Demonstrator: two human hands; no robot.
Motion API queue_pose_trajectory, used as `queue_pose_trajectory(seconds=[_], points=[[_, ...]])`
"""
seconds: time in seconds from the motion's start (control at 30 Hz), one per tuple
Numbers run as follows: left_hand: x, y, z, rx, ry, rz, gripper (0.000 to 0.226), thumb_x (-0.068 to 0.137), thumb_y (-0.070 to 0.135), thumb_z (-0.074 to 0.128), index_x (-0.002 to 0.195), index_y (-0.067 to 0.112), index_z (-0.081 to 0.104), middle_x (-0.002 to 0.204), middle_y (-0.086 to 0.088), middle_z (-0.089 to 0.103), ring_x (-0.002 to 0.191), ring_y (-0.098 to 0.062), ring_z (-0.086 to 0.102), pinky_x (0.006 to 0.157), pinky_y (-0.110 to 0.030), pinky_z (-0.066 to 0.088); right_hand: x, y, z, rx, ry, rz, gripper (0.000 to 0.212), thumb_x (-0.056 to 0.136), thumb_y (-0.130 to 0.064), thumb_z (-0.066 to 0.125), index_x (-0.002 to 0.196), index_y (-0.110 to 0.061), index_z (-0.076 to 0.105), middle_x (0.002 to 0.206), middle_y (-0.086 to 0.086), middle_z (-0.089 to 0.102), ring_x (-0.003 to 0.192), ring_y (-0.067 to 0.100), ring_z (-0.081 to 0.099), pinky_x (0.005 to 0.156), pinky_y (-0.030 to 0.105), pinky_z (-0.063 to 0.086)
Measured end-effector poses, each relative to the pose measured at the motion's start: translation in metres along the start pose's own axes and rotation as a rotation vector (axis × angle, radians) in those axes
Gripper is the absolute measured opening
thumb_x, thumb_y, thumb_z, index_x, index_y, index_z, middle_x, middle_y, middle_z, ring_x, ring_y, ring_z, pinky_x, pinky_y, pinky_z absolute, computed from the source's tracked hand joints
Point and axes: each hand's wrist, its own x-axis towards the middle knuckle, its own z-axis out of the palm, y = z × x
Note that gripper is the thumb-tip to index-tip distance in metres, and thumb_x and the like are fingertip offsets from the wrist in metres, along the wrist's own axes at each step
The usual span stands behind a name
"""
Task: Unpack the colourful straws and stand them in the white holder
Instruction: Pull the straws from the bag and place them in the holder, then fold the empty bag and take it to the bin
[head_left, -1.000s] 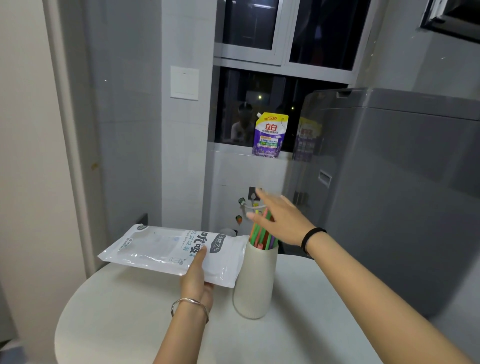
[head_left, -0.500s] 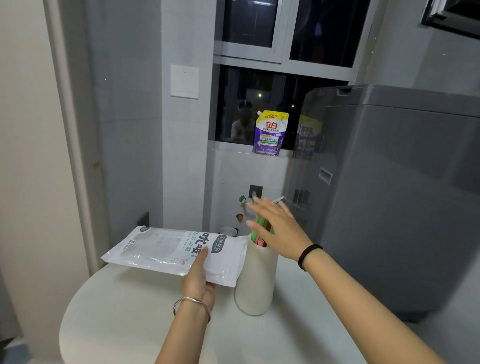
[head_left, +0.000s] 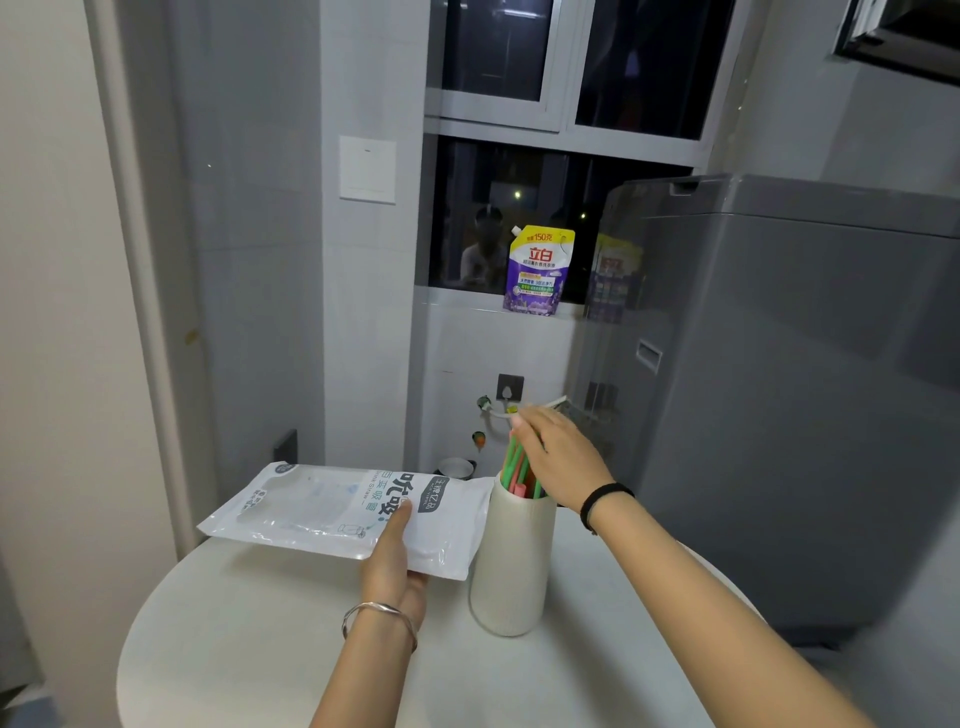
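Observation:
A tall white holder (head_left: 511, 566) stands on the round white table (head_left: 249, 654). Green, red and pink straws (head_left: 517, 470) stand in it, sticking out above the rim. My right hand (head_left: 563, 457) reaches over from the right, its fingers curled around the tops of the straws. My left hand (head_left: 395, 561) grips the near edge of the flat white straw package (head_left: 322, 506) and holds it level just left of the holder, above the table. The package looks nearly flat; its contents are unclear.
A grey washing machine (head_left: 789, 395) stands close on the right behind the table. A purple detergent pouch (head_left: 537, 273) sits on the window ledge. Walls close in at the left and back, with taps and a socket low behind the holder.
My right hand has dropped slightly, and its spread fingers have drawn together around the straw tops. My left hand and the package have barely moved.

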Motion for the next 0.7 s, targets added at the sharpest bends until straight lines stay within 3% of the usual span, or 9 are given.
queue_pose_trajectory(seconds=[0.1, 0.17, 0.23, 0.3, 0.33, 0.4, 0.5, 0.6, 0.7], points=[[-0.001, 0.000, 0.000, -0.001, 0.000, -0.003, 0.046, 0.090, 0.009, 0.059, 0.135, 0.012, 0.050, 0.132, -0.009, 0.060, 0.115, -0.026, 0.059, 0.092, -0.042, 0.048, 0.003, -0.002, -0.001, 0.030, -0.033, 0.037, 0.045, 0.100, -0.038, 0.028, 0.134, -0.017, 0.048, 0.142, 0.003, 0.049, 0.127, 0.019, 0.046, 0.105, 0.036, 0.039], [-0.001, 0.001, 0.000, 0.003, 0.007, -0.011, 0.046, 0.090, 0.009, 0.060, 0.135, 0.012, 0.050, 0.132, -0.010, 0.060, 0.114, -0.026, 0.059, 0.090, -0.040, 0.050, 0.004, -0.003, -0.004, 0.035, -0.048, 0.061, 0.045, 0.099, -0.038, 0.029, 0.135, -0.017, 0.047, 0.144, 0.003, 0.046, 0.130, 0.020, 0.043, 0.110, 0.040, 0.034], [-0.002, 0.001, -0.001, 0.005, 0.013, -0.021, 0.046, 0.090, 0.009, 0.060, 0.135, 0.011, 0.050, 0.132, -0.010, 0.060, 0.112, -0.025, 0.059, 0.084, -0.037, 0.051, 0.001, -0.004, -0.006, 0.019, -0.014, 0.047, 0.044, 0.099, -0.038, 0.031, 0.135, -0.018, 0.047, 0.146, 0.002, 0.043, 0.134, 0.019, 0.037, 0.117, 0.041, 0.019], [-0.003, 0.002, -0.002, 0.010, 0.022, -0.029, 0.046, 0.090, 0.010, 0.060, 0.135, 0.011, 0.051, 0.132, -0.010, 0.060, 0.111, -0.025, 0.059, 0.080, -0.035, 0.052, -0.011, -0.008, -0.005, 0.127, 0.144, 0.016, 0.039, 0.099, -0.034, 0.036, 0.132, -0.018, 0.048, 0.145, 0.000, 0.044, 0.135, 0.016, 0.034, 0.119, 0.038, 0.014], [-0.004, 0.003, -0.002, 0.013, 0.021, -0.030, 0.046, 0.090, 0.011, 0.060, 0.135, 0.011, 0.051, 0.131, -0.009, 0.060, 0.111, -0.024, 0.059, 0.079, -0.035, 0.052, -0.020, -0.012, -0.005, 0.226, 0.262, -0.008, 0.035, 0.098, -0.030, 0.041, 0.129, -0.017, 0.051, 0.140, -0.001, 0.048, 0.132, 0.015, 0.038, 0.117, 0.037, 0.020], [-0.005, 0.005, -0.004, 0.022, 0.010, -0.022, 0.046, 0.090, 0.016, 0.061, 0.135, 0.012, 0.050, 0.131, -0.008, 0.061, 0.113, -0.023, 0.060, 0.080, -0.034, 0.052, -0.044, -0.021, 0.001, 0.403, 0.498, -0.072, 0.025, 0.094, -0.024, 0.049, 0.116, -0.017, 0.058, 0.121, -0.008, 0.057, 0.118, 0.011, 0.050, 0.105, 0.031, 0.037], [-0.008, 0.008, -0.004, 0.034, 0.003, -0.010, 0.046, 0.094, 0.033, 0.055, 0.136, 0.015, 0.049, 0.127, -0.003, 0.062, 0.107, -0.019, 0.063, 0.080, -0.034, 0.052, -0.083, -0.034, 0.027, 0.604, 0.650, -0.036, 0.011, 0.087, -0.021, 0.057, 0.098, -0.025, 0.056, 0.098, -0.011, 0.057, 0.095, 0.006, 0.055, 0.085, 0.018, 0.041], [-0.014, 0.010, -0.008, 0.041, 0.041, -0.044, 0.044, 0.098, 0.041, 0.044, 0.133, 0.015, 0.048, 0.120, -0.007, 0.062, 0.088, -0.015, 0.063, 0.069, -0.032, 0.050, -0.111, -0.040, 0.058, 0.834, 0.582, 0.259, 0.021, 0.084, -0.021, 0.067, 0.091, -0.025, 0.047, 0.092, -0.001, 0.055, 0.085, 0.012, 0.054, 0.078, 0.025, 0.043], [-0.022, 0.007, -0.014, 0.136, 0.083, -0.055, 0.042, 0.100, 0.035, 0.040, 0.132, 0.009, 0.049, 0.110, -0.008, 0.064, 0.084, -0.018, 0.062, 0.066, -0.032, 0.049, -0.120, -0.040, 0.070, 1.098, 0.154, 0.528, 0.028, 0.089, -0.036, 0.058, 0.105, -0.014, 0.054, 0.099, 0.002, 0.066, 0.086, 0.020, 0.063, 0.072, 0.030, 0.051]])
